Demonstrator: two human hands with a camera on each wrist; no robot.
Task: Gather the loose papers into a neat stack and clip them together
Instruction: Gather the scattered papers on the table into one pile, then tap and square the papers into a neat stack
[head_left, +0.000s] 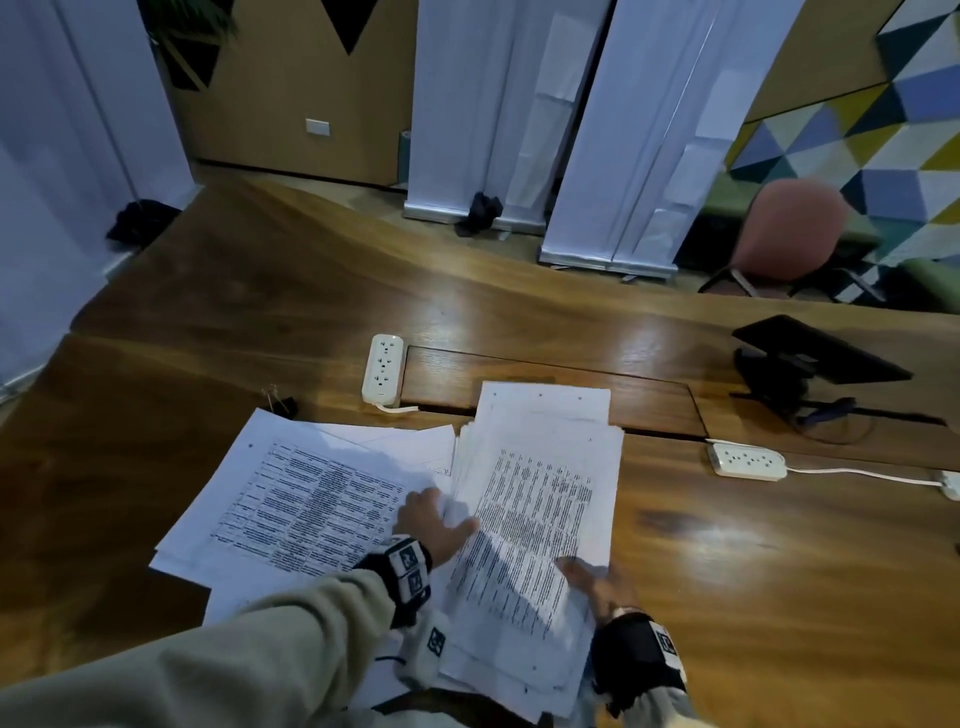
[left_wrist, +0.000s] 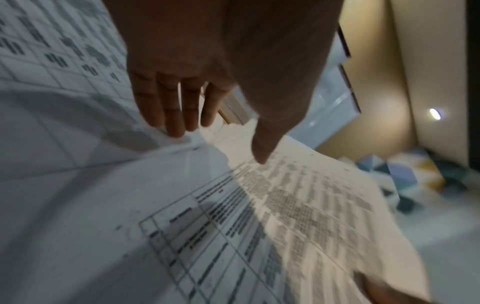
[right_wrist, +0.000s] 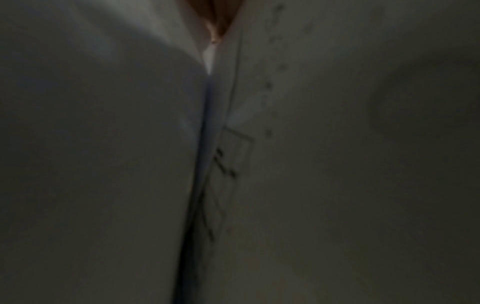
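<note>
Your left hand lies straight-fingered where the spread sheets meet the pile; your right hand sits on the pile's near corner, grasp unclear. Draw the spread sheets across squarely, then tap edges flush before the binder clip.

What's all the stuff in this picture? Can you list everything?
paper bundle: one, white with print, middle of the table
loose sheets: several, white with printed tables, spread left of the bundle
binder clip: one, black, just behind the loose sheets
power strips: two, white, one behind the papers, another to the right
stand: one, black, far right of the table
table: one, brown wood
chair: one, pink, beyond the table
banners: at least two, white, standing behind the table
left grip: fingers straight, touching where sheets and bundle meet
right grip: holds the bundle's near right corner
</note>
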